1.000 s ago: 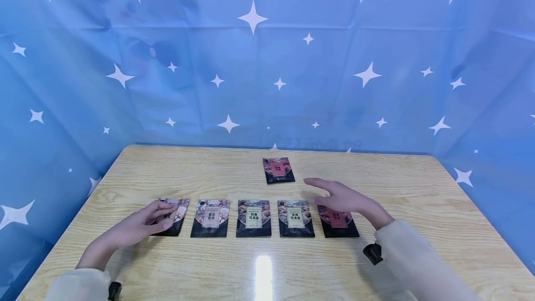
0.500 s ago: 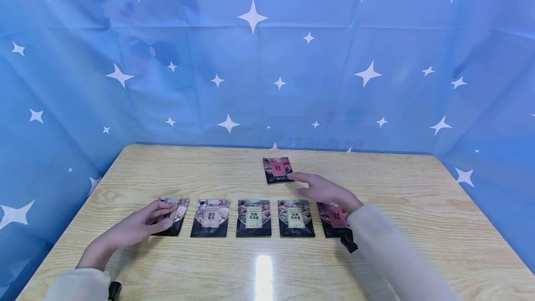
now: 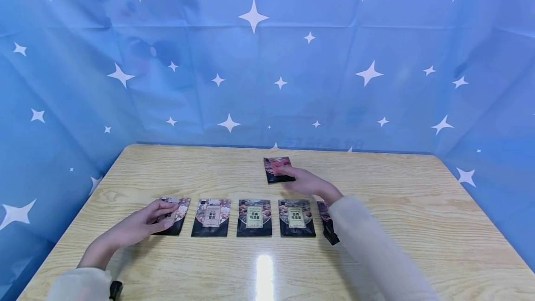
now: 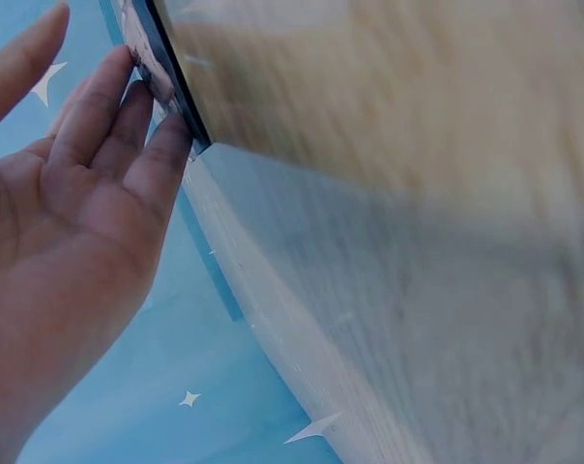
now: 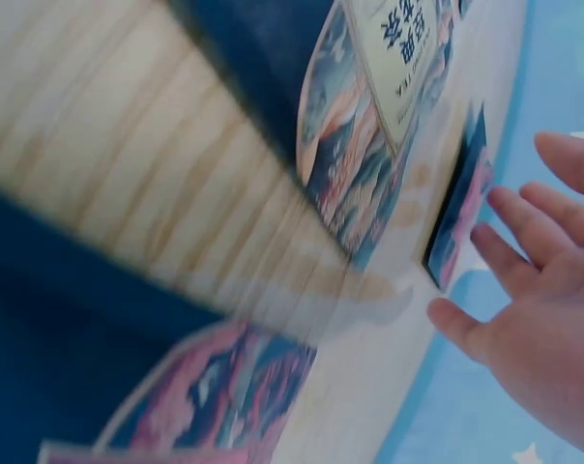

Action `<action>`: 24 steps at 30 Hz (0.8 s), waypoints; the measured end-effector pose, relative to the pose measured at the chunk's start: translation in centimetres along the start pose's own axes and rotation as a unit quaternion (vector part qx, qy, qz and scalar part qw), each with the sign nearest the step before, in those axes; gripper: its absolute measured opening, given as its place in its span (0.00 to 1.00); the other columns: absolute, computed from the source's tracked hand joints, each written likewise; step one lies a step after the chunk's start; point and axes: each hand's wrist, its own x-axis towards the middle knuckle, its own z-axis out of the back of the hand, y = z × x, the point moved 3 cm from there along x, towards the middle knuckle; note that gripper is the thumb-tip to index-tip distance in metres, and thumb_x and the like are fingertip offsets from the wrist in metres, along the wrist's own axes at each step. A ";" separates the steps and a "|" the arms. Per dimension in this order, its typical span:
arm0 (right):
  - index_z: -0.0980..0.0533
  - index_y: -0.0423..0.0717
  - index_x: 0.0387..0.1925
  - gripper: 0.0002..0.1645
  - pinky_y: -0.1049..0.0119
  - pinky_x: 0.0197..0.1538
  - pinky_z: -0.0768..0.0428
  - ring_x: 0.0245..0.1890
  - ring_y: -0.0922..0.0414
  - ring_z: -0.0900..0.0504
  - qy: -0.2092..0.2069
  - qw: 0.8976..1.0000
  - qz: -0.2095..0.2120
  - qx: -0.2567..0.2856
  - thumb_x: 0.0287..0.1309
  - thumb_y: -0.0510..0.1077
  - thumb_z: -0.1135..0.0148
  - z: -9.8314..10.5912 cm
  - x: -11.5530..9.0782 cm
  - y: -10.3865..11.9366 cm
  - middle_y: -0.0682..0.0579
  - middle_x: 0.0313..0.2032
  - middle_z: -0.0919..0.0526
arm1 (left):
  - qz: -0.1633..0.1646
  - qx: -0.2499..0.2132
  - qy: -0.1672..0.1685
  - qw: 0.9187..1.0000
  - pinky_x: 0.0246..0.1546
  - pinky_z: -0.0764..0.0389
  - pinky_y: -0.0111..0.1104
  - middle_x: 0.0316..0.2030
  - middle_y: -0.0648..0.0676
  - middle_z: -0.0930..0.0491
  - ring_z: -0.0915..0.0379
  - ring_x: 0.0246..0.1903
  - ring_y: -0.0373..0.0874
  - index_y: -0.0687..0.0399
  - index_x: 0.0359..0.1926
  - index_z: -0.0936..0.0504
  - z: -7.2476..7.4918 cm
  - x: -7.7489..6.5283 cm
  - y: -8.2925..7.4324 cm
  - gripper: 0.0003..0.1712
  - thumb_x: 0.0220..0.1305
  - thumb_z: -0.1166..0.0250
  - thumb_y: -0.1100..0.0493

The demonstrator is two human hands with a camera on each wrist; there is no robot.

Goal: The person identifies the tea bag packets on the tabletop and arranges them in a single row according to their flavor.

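Note:
My left hand point(image 3: 138, 224) rests on the leftmost floral tea sachet point(image 3: 182, 208), fingers fairly straight, covering part of it. In the left wrist view its fingertips touch the edge of that sachet point(image 4: 157, 63). My right hand point(image 3: 309, 182) reaches over the lower right part of a red-labelled tea sachet point(image 3: 270, 166) lying apart at the back. In the right wrist view the fingers point(image 5: 505, 261) are spread, with the tips right by the far sachet point(image 5: 458, 213).
In the front row lie another floral sachet point(image 3: 211, 217), two green-labelled oolong tea sachets point(image 3: 254, 217) point(image 3: 296, 217) and a red-labelled one point(image 3: 325, 212), mostly hidden by the right sleeve point(image 3: 372, 245). A starry blue cloth point(image 3: 267, 82) hangs behind the wooden table point(image 3: 200, 264).
My right hand has moved left and away from me, from above the right end of the row to the back sachet. The left hand stays still.

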 end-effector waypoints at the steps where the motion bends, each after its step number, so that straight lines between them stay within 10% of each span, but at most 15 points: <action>1: 0.47 0.38 0.68 0.31 0.45 0.63 0.46 0.66 0.42 0.49 0.000 1.000 0.003 -0.001 0.66 0.37 0.53 -0.1 0.1 0.1 0.38 0.67 0.46 | 0.000 0.000 -0.001 1.000 0.51 0.30 0.46 0.63 0.71 0.45 0.51 0.62 0.67 0.65 0.56 0.39 0.0 0.0 0.0 0.23 0.67 0.47 0.54; 24: 0.48 0.41 0.68 0.32 0.45 0.63 0.46 0.66 0.42 0.50 0.002 1.000 -0.008 -0.007 0.66 0.39 0.53 -0.4 0.6 -0.8 0.40 0.67 0.45 | -0.007 0.001 0.000 1.000 0.51 0.30 0.45 0.63 0.71 0.44 0.50 0.62 0.67 0.66 0.56 0.39 0.0 0.1 0.2 0.23 0.68 0.47 0.55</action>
